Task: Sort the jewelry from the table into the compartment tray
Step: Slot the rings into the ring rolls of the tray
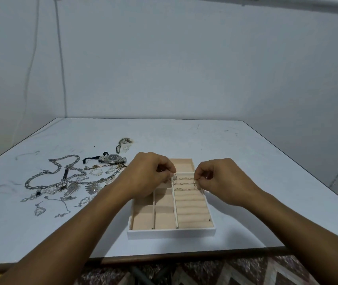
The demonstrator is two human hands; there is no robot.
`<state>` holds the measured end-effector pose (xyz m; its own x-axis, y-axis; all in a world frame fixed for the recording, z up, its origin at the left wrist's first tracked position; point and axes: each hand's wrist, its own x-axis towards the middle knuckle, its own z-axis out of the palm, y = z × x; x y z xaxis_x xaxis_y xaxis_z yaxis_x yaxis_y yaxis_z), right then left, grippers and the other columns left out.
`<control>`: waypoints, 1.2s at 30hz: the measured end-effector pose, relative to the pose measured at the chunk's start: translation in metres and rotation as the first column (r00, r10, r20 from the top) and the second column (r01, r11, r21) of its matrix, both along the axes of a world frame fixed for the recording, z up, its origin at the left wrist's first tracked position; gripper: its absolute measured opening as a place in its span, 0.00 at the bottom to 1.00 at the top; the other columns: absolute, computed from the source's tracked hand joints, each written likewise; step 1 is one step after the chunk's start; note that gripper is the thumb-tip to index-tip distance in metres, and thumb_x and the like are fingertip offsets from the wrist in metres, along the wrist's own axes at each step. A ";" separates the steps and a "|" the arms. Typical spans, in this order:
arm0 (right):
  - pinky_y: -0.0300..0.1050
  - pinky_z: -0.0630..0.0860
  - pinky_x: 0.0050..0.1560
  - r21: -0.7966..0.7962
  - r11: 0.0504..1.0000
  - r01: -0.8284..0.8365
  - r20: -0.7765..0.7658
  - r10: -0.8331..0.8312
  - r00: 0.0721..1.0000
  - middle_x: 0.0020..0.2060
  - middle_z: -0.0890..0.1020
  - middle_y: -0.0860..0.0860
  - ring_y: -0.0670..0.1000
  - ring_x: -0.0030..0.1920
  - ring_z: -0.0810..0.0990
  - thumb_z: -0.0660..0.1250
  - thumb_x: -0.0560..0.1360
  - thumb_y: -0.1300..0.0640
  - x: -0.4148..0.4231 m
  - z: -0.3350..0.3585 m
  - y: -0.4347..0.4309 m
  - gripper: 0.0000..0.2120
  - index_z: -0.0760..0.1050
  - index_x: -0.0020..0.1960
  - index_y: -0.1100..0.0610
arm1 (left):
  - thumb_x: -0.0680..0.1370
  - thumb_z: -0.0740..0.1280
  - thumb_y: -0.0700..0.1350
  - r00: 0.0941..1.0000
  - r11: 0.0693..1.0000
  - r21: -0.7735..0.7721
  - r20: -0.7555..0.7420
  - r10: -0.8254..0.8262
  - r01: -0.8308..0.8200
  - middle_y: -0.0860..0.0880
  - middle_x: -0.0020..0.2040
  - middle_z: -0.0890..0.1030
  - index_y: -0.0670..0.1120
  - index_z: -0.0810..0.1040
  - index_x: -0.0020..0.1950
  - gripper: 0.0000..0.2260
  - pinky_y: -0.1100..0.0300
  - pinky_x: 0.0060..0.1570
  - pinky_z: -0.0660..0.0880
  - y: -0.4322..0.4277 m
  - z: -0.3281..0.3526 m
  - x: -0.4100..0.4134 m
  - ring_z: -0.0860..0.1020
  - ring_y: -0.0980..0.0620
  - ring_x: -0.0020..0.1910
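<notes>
A white compartment tray [171, 233] with beige lining sits in the middle of the table. Its right side is a stack of ring rolls [191, 206]; several thin rings stand in the far rolls. My left hand [149, 173] pinches a small ring [174, 176] above the left end of those rolls. My right hand [217, 177] pinches another thin ring [196, 184] at their right end. A heap of silver chains, pendants and earrings [65, 182] lies left of the tray, with a wristwatch [113, 159] behind it.
The white table's near edge [164, 256] runs just in front of the tray. A small tangled piece [124, 143] lies beyond the watch. A patterned rug [205, 272] shows below the table, and walls close in behind and to the right.
</notes>
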<state>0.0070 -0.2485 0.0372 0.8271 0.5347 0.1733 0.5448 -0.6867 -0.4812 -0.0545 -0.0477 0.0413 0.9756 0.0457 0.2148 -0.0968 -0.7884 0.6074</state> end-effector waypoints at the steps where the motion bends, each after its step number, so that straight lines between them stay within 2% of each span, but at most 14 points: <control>1: 0.50 0.79 0.43 -0.001 1.000 -0.006 0.016 0.006 1.000 0.33 0.81 0.40 0.50 0.37 0.81 0.68 0.71 0.58 0.000 -0.001 0.001 0.06 0.81 0.41 0.49 | 0.75 0.69 0.43 1.000 1.000 0.003 0.002 0.002 -0.002 0.57 0.35 0.83 0.54 0.83 0.44 0.06 0.75 0.38 0.71 -0.001 0.000 0.000 0.79 0.64 0.37; 7: 0.44 0.77 0.47 -0.018 0.999 -0.036 0.109 0.038 0.993 0.38 0.80 0.40 0.43 0.44 0.78 0.68 0.73 0.56 -0.002 -0.009 0.003 0.04 0.82 0.44 0.49 | 0.75 0.70 0.45 1.000 1.000 0.021 0.003 0.004 -0.004 0.57 0.37 0.83 0.54 0.84 0.46 0.05 0.75 0.39 0.71 -0.003 -0.002 -0.001 0.80 0.62 0.41; 20: 0.45 0.74 0.50 -0.085 0.993 -0.077 0.216 0.094 0.972 0.41 0.81 0.40 0.43 0.48 0.74 0.67 0.76 0.52 -0.003 -0.018 -0.004 0.04 0.81 0.47 0.46 | 0.75 0.70 0.45 1.000 1.000 0.012 0.004 -0.016 0.016 0.60 0.33 0.79 0.53 0.83 0.46 0.04 0.76 0.36 0.69 -0.006 -0.002 0.000 0.78 0.63 0.36; 26: 0.44 0.73 0.51 -0.108 0.991 -0.078 0.231 0.101 0.968 0.43 0.80 0.39 0.43 0.49 0.73 0.65 0.77 0.51 -0.003 -0.020 -0.005 0.06 0.81 0.49 0.45 | 0.75 0.70 0.45 1.000 1.000 0.012 -0.003 -0.019 0.019 0.59 0.35 0.80 0.53 0.83 0.46 0.04 0.70 0.40 0.72 -0.006 -0.002 -0.001 0.79 0.62 0.37; 31: 0.42 0.72 0.51 -0.119 0.990 -0.076 0.242 0.103 0.965 0.46 0.80 0.39 0.42 0.49 0.73 0.66 0.77 0.52 -0.005 -0.021 -0.007 0.07 0.82 0.50 0.45 | 0.75 0.70 0.46 1.000 1.000 0.012 -0.006 -0.022 0.022 0.59 0.35 0.80 0.54 0.83 0.46 0.04 0.74 0.35 0.69 -0.006 -0.003 -0.002 0.77 0.64 0.33; 36: 0.41 0.72 0.49 -0.107 0.991 -0.080 0.249 0.105 0.963 0.41 0.77 0.37 0.42 0.47 0.73 0.65 0.77 0.53 -0.006 -0.021 -0.007 0.06 0.81 0.49 0.45 | 0.75 0.71 0.46 1.000 1.000 0.005 -0.012 -0.021 0.021 0.59 0.35 0.80 0.54 0.83 0.45 0.03 0.72 0.37 0.71 -0.007 -0.004 -0.002 0.79 0.62 0.37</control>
